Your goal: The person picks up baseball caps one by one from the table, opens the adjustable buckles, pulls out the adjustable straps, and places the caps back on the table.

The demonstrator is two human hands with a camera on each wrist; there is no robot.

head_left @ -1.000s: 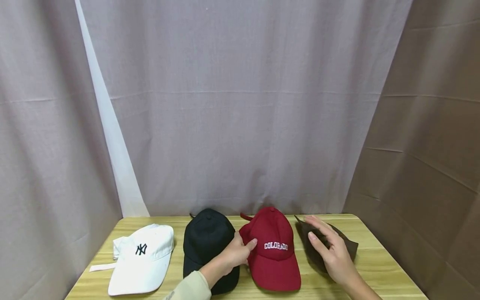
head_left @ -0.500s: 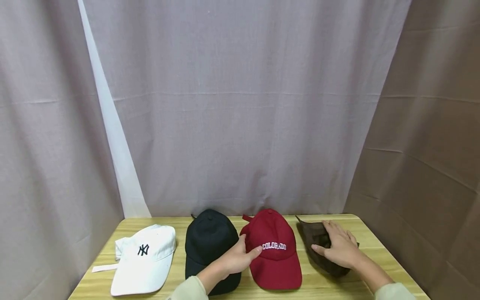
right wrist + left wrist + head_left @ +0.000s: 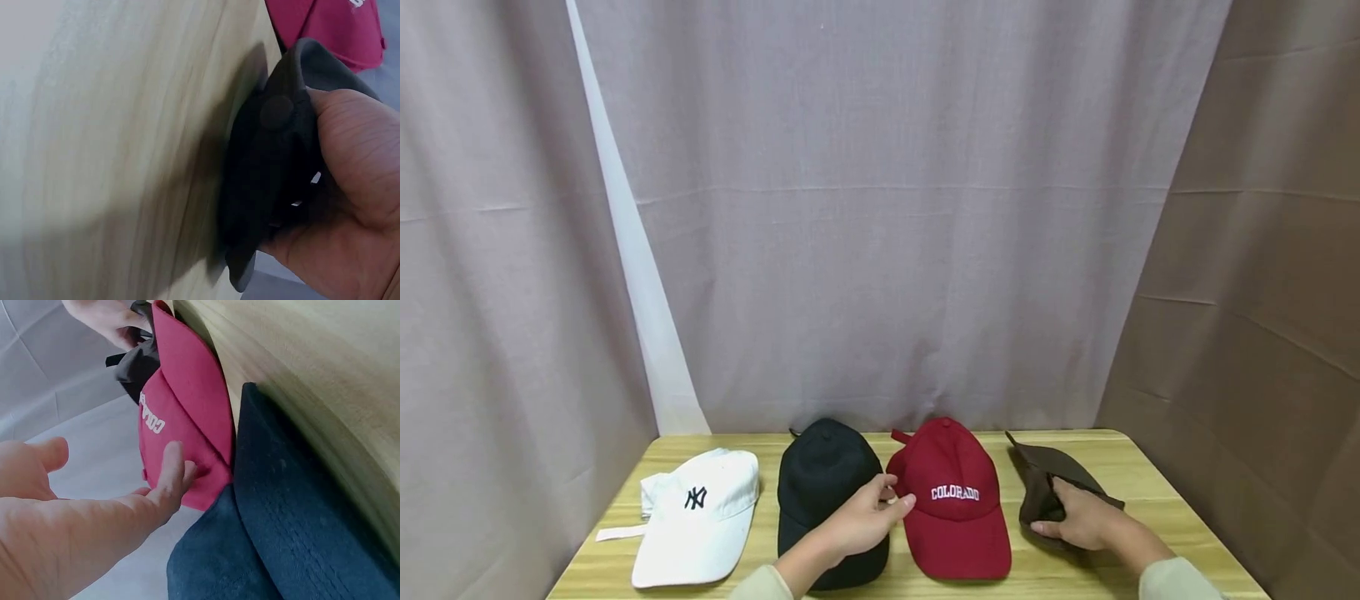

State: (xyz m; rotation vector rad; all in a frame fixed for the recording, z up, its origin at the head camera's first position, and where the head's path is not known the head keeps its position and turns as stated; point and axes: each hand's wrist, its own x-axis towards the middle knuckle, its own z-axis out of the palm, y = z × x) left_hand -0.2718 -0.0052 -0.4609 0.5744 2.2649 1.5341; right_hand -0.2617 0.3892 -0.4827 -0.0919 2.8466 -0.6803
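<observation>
Four baseball caps would exceed my count, so several caps lie in a row. At the right end is a dark brown cap (image 3: 1060, 462), crumpled and turned on its side. My right hand (image 3: 1086, 517) grips it, thumb and fingers closing on its edge in the right wrist view. Left of it lies a red cap (image 3: 958, 542) lettered COLORADO, brim toward me. Over the black cap (image 3: 823, 467) reaches my left hand (image 3: 865, 517), its fingers loosely bent beside the red cap's left side. Nothing is held in that hand; the left wrist view shows thumb and fingers apart.
A white cap (image 3: 688, 550) with a dark NY emblem and a loose strap lies at the left end of the wooden table (image 3: 1150, 475). Grey curtains (image 3: 880, 250) stand right behind the table, with a brown one (image 3: 1262, 333) on the right.
My right hand has come down onto the brown cap and now grips it, its fingers curling in. My left hand has eased off the red cap's side; the other caps lie as before.
</observation>
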